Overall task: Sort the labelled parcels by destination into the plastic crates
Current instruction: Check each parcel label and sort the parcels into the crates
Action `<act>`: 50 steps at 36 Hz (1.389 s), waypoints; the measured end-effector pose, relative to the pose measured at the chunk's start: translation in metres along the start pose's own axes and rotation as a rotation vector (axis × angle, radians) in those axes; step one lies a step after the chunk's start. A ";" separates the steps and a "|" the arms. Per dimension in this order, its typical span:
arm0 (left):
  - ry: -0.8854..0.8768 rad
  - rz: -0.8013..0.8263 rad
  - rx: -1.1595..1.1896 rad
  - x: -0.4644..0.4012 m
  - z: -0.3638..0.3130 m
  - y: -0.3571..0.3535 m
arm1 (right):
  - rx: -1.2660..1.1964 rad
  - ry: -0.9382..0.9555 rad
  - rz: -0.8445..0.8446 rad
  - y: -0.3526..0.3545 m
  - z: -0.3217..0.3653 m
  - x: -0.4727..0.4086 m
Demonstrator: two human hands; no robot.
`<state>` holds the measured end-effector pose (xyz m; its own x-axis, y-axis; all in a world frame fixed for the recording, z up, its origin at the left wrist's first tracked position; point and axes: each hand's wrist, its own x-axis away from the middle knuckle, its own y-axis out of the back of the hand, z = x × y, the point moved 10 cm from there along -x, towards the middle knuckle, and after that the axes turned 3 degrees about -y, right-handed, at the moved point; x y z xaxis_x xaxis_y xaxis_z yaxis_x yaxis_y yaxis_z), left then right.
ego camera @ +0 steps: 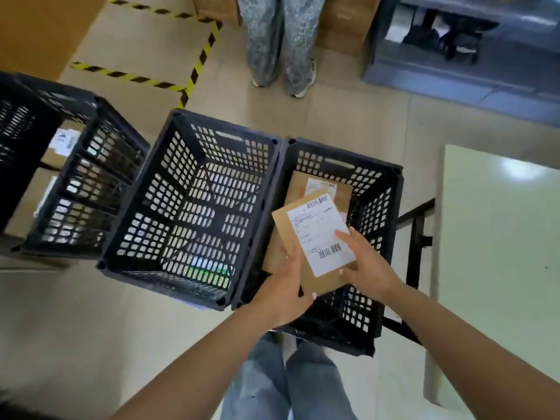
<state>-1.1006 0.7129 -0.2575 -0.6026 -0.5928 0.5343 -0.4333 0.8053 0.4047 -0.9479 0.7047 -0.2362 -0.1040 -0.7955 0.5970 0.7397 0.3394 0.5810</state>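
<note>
A flat brown parcel (pixel 291 225) with a white barcode label hangs over the right black crate (pixel 391 204). My left hand (pixel 288 286) grips its lower left edge. On the right, my right hand (pixel 369 265) holds its side, thumb on the label. Under it, inside that crate, lies another brown labelled parcel (pixel 321 184). The middle black crate (pixel 151 189) holds no parcels. A left black crate (pixel 100 165) stands apart, with labelled parcels (pixel 65 140) visible in it.
A pale green table (pixel 500 237) stands at the right, on a black frame. Another person's legs (pixel 280 43) are at the far side, before cardboard boxes (pixel 345 22). Yellow-black tape (pixel 200 56) marks the floor. A grey shelf unit (pixel 454 56) sits far right.
</note>
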 end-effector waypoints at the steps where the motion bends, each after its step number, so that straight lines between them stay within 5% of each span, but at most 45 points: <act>1: 0.013 0.019 -0.013 -0.007 0.009 -0.006 | 0.023 -0.009 0.005 -0.005 -0.005 -0.007; 16: 0.163 0.117 0.069 -0.055 0.090 -0.067 | 0.308 0.064 -0.081 -0.053 -0.045 -0.077; 26: 0.215 0.137 0.074 -0.080 0.111 -0.070 | 0.242 0.156 -0.183 -0.046 -0.050 -0.097; 39: 0.051 -0.175 -0.591 -0.104 0.067 0.033 | 0.362 0.370 -0.307 -0.069 -0.033 -0.067; 46: -0.161 0.057 -1.061 -0.116 0.054 0.019 | 0.477 0.526 -0.212 -0.094 -0.030 -0.041; 50: -0.134 0.093 -1.089 -0.106 0.071 0.006 | 0.299 0.372 -0.183 -0.090 -0.044 -0.041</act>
<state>-1.0870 0.7814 -0.3645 -0.6988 -0.4707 0.5386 0.4008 0.3660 0.8399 -0.9813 0.6848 -0.3371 0.0699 -0.9618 0.2646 0.5030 0.2631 0.8232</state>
